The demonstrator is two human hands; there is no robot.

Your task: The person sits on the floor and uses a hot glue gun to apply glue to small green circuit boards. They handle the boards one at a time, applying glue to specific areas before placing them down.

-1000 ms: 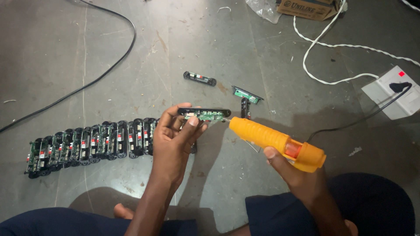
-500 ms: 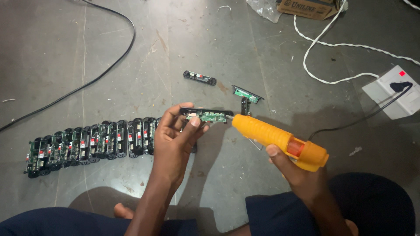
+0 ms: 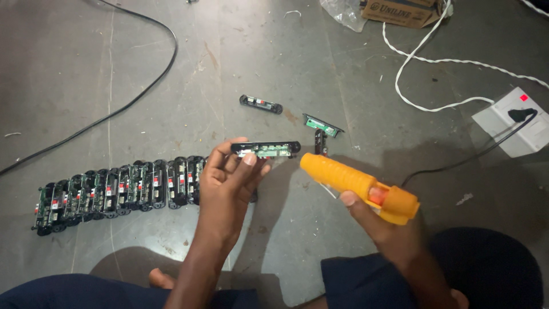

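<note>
Glue gun (image 3: pixel 357 186) nozzle now closer to held module (image 3: pixel 266 150).

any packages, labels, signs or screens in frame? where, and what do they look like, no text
Cardboard box: top edge, right of centre, brown, cut off by the frame, dark print on its side.
Clear plastic bag: just left of the box, crumpled.
Red sticker: small square on the white socket plate, far right.
No screens or signs.

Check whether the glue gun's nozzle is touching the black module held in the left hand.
Cannot tell. In the head view the orange glue gun tip sits right by the end of the black module in the left hand, and no gap or contact shows plainly.
</note>
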